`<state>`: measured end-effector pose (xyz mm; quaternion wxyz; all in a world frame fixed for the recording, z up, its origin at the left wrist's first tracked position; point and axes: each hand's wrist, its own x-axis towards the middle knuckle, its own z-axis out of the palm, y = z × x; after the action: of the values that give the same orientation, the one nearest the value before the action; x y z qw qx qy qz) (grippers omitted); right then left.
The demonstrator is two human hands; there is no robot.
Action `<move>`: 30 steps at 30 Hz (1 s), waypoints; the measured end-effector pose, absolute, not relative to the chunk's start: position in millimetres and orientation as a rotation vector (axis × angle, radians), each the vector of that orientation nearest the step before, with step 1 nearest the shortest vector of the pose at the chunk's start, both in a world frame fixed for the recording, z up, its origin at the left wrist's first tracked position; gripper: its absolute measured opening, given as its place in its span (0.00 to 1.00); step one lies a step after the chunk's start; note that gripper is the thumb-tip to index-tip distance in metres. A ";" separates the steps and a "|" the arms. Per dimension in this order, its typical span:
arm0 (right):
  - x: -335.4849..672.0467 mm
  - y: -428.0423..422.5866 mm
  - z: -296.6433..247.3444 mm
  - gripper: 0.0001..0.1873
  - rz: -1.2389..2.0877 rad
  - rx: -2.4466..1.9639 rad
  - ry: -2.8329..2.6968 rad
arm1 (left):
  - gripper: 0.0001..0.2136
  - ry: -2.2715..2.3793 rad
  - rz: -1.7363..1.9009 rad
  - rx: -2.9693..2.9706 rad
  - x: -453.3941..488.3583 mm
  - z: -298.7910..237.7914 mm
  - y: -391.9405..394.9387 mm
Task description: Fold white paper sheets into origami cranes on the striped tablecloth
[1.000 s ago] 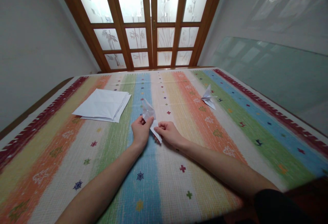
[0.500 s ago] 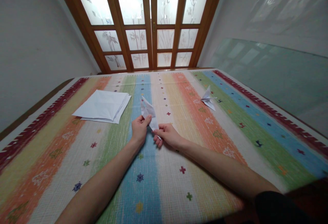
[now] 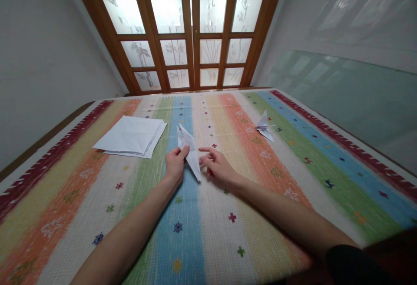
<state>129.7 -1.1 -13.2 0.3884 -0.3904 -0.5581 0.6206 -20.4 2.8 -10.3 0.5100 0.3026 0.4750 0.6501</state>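
Note:
My left hand (image 3: 176,162) pinches the left side of a folded white sheet of paper (image 3: 192,154), thumb on top. The paper is long and narrow, with a split pointed end facing away and a single sharp tip toward me. Just right of it, my right hand (image 3: 216,164) is apart from the paper, its index finger stretched out and the other fingers loosely bent, with nothing in them.
A stack of white paper squares (image 3: 130,135) lies on the left of the striped tablecloth (image 3: 182,250). On the right rests a finished-looking white paper crane (image 3: 265,126). Wooden glass-paned doors (image 3: 194,41) stand beyond the table.
My right hand has let go of the paper's near tip and opened slightly to the right. The near tip now shows fully, while my left hand keeps its hold.

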 end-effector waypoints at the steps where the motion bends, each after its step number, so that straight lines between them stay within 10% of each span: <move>1: 131.6 1.4 -13.5 0.20 1.487 -0.952 -1.422 | 0.14 1.148 1.554 0.757 -19.6 -10.6 1.8; 10: 135.0 10.7 -24.4 0.12 1.269 -0.759 -1.606 | 0.31 1.098 1.485 1.037 -12.4 -12.4 -7.8; 17: 135.5 11.1 -24.8 0.08 1.144 -0.811 -1.606 | 0.07 1.166 1.475 1.299 -15.3 -13.9 -8.2; 30: 139.2 14.0 -26.2 0.04 1.223 -0.874 -1.480 | 0.14 0.997 1.338 1.098 -26.6 -24.1 -3.1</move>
<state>139.2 14.0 -26.2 0.4934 -0.3605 -0.6102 0.5043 -26.6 -3.1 -24.1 0.5414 0.4622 0.4199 0.5630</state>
